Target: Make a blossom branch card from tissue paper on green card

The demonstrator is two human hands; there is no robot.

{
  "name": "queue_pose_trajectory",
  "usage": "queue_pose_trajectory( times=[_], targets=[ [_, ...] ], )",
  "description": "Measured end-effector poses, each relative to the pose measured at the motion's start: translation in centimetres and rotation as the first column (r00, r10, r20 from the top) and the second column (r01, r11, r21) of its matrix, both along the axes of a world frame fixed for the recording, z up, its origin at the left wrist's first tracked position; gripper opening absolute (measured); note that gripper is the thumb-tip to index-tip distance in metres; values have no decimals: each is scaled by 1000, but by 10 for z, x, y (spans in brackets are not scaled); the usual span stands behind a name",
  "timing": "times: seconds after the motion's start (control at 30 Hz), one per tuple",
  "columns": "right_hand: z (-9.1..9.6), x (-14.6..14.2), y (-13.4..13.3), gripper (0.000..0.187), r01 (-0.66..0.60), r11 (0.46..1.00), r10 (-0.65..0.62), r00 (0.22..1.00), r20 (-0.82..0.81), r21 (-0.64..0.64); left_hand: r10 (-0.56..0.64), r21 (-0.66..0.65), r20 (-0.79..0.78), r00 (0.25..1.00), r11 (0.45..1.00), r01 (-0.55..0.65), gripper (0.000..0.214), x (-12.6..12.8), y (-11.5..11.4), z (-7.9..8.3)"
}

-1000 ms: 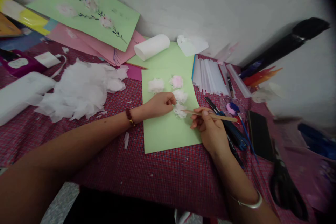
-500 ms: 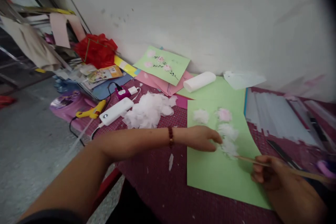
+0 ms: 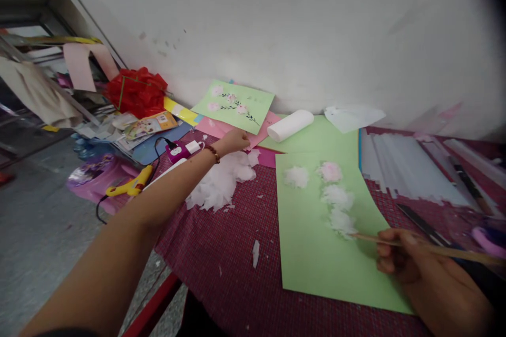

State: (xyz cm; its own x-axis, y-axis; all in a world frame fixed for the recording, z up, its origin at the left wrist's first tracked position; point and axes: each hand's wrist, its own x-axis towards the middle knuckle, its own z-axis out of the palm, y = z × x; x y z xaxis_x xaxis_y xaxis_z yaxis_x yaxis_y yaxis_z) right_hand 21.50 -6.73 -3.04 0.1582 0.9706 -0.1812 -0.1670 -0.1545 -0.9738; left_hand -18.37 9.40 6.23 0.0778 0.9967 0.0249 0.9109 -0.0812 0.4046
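My right grip [image 3: 429, 276] clamps the wooden stick [image 3: 367, 238], its tip best held steady at the lowest white tuft [image 3: 341, 220]; whether my left grip [image 3: 234, 141] pinches anything, I cannot tell.

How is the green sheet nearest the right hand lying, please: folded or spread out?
Spread out: the green sheet lies open over the checked cloth, no fold showing, with fluffy tufts on it.

On the desk [image 3: 225, 258], a tissue heap [image 3: 215, 185], roll [image 3: 290, 125] and strips [image 3: 413, 168] are arranged at ten, eleven and two o'clock from the sheet [image 3: 310, 253] where tufts [image 3: 338, 197] are set.
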Motion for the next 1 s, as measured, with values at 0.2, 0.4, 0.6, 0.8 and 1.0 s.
queue_pose_trajectory(
  times=[0.2, 0.4, 0.6, 0.8, 1.0],
  targets=[
    [7, -3, 1, 32, -10, 991, 14, 999, 31, -132, -19, -22, 75, 997, 1000, 21, 7, 25, 3, -21],
    [13, -4, 1, 37, -22, 995, 26, 999, 31, -102, 65, -88, 234, 970, 995, -46, 13, 42, -2, -4],
    [15, -6, 0, 39, -48, 999, 47, 998, -47, -9, 43, -273, 597, 801, 950, 152, 16, 77, -38, 19],
    [15, -5, -5, 29, -90, 988, 93, 996, -14, 126, 17, -365, 777, 630, 826, 429, 10, 130, -78, -5],
    [23, -8, -14, 20, -320, 899, 169, 884, 437, 298, 114, -368, 906, 408, 688, 626, 22, 145, -80, -41]
  ],
)
